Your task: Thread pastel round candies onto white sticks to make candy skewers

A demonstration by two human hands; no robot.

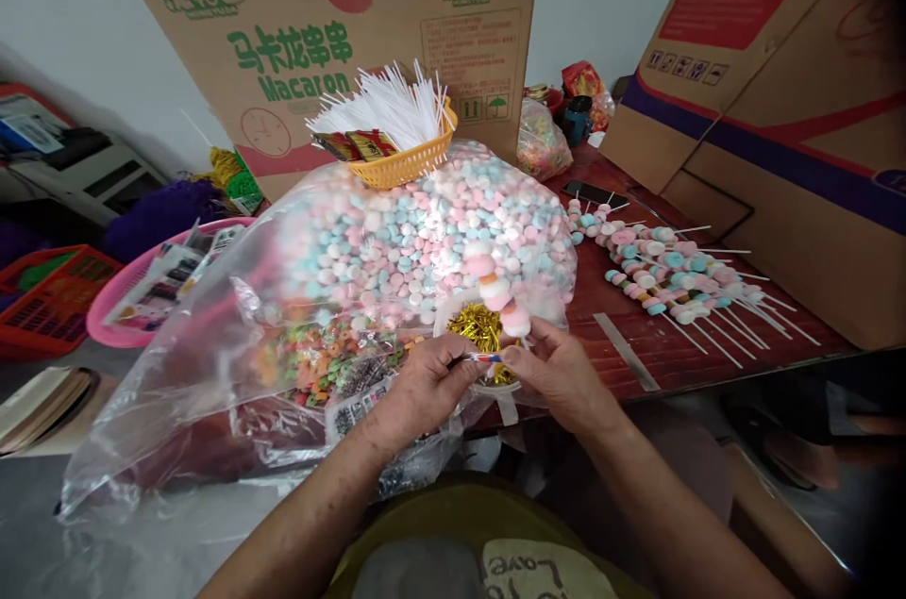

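Observation:
My right hand (562,373) is closed near the lower end of a marshmallow skewer (499,292), which stands tilted and carries pink and white marshmallows with orange rings between them. My left hand (439,382) pinches a narrow strip with blue and red print (485,357). That strip reaches across to the right thumb. Right behind the fingers is a white bowl (443,314) holding gold tinsel ties (473,327). Beyond it lies a big clear bag of pastel marshmallows (403,245). The skewer's stick is mostly hidden by my right hand.
Finished-looking marshmallow skewers (679,274) lie piled on the red table (587,335) at right, near a phone (595,194). An orange basket (403,170) of white sticks sits atop the bag. Colourful rings (318,358) lie in front. Cardboard boxes (382,33) stand behind; a pink basin (113,321) is left.

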